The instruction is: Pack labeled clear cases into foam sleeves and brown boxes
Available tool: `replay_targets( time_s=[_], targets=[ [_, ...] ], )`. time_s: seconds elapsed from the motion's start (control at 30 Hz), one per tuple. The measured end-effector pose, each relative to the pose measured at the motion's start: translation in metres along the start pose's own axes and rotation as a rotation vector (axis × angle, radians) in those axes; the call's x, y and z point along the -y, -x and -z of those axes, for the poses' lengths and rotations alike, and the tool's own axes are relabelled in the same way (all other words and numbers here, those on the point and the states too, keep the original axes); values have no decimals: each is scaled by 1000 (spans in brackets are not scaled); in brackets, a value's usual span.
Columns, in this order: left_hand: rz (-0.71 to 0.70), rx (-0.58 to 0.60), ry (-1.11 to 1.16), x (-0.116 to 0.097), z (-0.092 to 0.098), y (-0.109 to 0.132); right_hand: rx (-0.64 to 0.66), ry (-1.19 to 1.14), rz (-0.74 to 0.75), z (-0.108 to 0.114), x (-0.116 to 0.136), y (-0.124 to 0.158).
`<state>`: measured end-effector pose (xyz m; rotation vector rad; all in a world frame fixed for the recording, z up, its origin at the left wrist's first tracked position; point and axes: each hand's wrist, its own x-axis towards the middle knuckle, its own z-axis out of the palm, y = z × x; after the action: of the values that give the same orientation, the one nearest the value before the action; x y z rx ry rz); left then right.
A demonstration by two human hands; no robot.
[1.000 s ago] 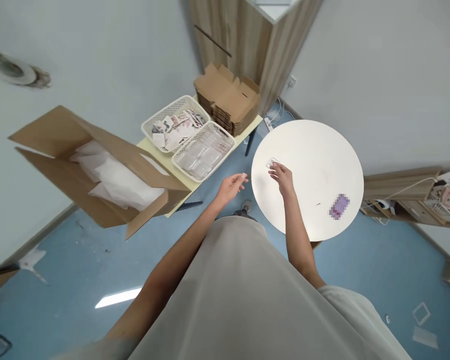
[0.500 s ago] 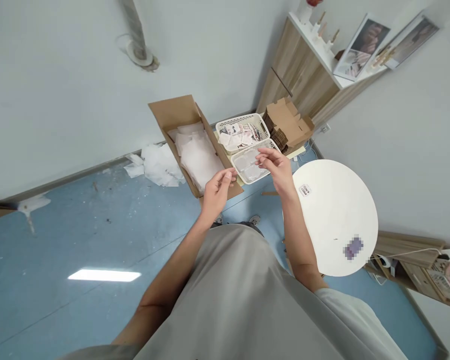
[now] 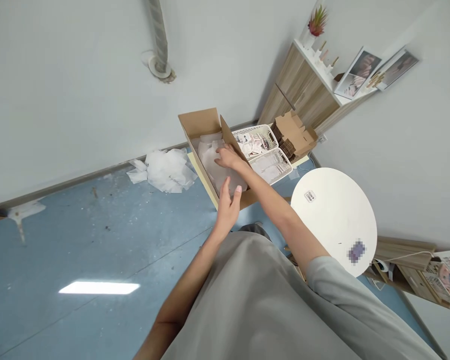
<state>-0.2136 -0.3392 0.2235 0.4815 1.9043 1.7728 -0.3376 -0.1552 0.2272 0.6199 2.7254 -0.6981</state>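
1. Brown cardboard forms the open, upright-flapped box (image 3: 199,122) at the centre of the frame; the thin, translucent white sheets (image 3: 208,153) lie inside it, overlapping. Their slick-looking layers could come up several at once if fingertips catch more than one edge.

2. The bare right hand (image 3: 230,157) is over the sheets, its grip loosely parted, with nothing seen in it; I cannot tell whether it touches them. A hasty pinch could crease or tear the film.

3. The bare left hand (image 3: 228,209) is near the box's lower end, its grip spread wide and holding nothing. A knock there could shift the box on the narrow, pale yellow worktop (image 3: 203,184), since it stands close to the edge.

4. The right forearm crosses beside the raised flap; an outward swing could jar the white, perforated plastic basket of clear pieces (image 3: 272,166) just right of the box.

5. A crumpled white heap of thin sheeting (image 3: 169,171) lies on the blue floor (image 3: 97,230), left of centre; a foot landing on it could slip.
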Motion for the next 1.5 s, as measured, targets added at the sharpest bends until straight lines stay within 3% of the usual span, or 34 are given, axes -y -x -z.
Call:
replay_targets(
  time_s=[0.17,0.3,0.4,0.53,0.63,0.77,0.87,0.97,1.13,1.23,1.4,1.5],
  targets=[
    [-7,45,27,-5,2,8,70,91,-95,-13,7,-17],
    [16,40,26,-6,3,11,-75,58,-63,-17,5,-8],
    [34,50,45,-6,2,10,-214,-24,24,-9,4,13],
    [47,91,70,-12,-4,5,-355,-152,82,23,-1,54],
    [10,110,80,-24,-12,-2,-564,-303,118,57,-16,91],
    [-141,122,68,-49,-24,-13,-875,-499,99,101,-54,150],
    [-246,149,2,-70,-39,-17,-1076,-557,20,121,-89,203],
    [-337,169,-60,-89,-60,-15,-1227,-570,-79,126,-124,256],
    [-420,257,-203,-102,-112,-9,-1384,-577,-243,110,-182,329],
    [-409,374,-219,-99,-152,-4,-1443,-596,-327,100,-217,364],
    [-438,440,-293,-100,-224,-3,-1501,-646,-395,93,-280,419],
    [-411,630,-331,-102,-268,-9,-1522,-679,-416,88,-322,447]
  ],
)
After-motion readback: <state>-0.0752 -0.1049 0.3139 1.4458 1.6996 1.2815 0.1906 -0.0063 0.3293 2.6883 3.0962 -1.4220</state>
